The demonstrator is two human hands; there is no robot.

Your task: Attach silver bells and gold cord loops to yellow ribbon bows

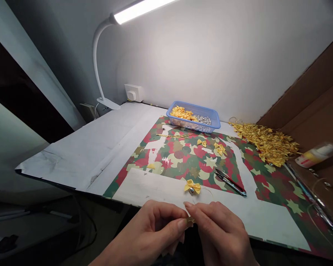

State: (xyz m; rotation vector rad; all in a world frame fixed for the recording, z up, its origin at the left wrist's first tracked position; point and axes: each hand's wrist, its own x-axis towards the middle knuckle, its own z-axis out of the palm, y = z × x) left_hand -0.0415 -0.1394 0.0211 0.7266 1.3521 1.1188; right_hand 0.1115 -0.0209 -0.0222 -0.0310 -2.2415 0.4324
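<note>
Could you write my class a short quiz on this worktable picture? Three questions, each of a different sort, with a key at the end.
1. Fill in: The left hand pinches a small piece coloured ____, with the right hand close beside it.

2. Multiple choice: Which of these lies to the right of the bow nearest the hands, as seen in the picture?
A) a spoon
B) the snips
C) a ruler

3. True or false: The blue basket holds both yellow pieces and small silver pieces.

Key: 1. gold; 2. B; 3. true
</note>
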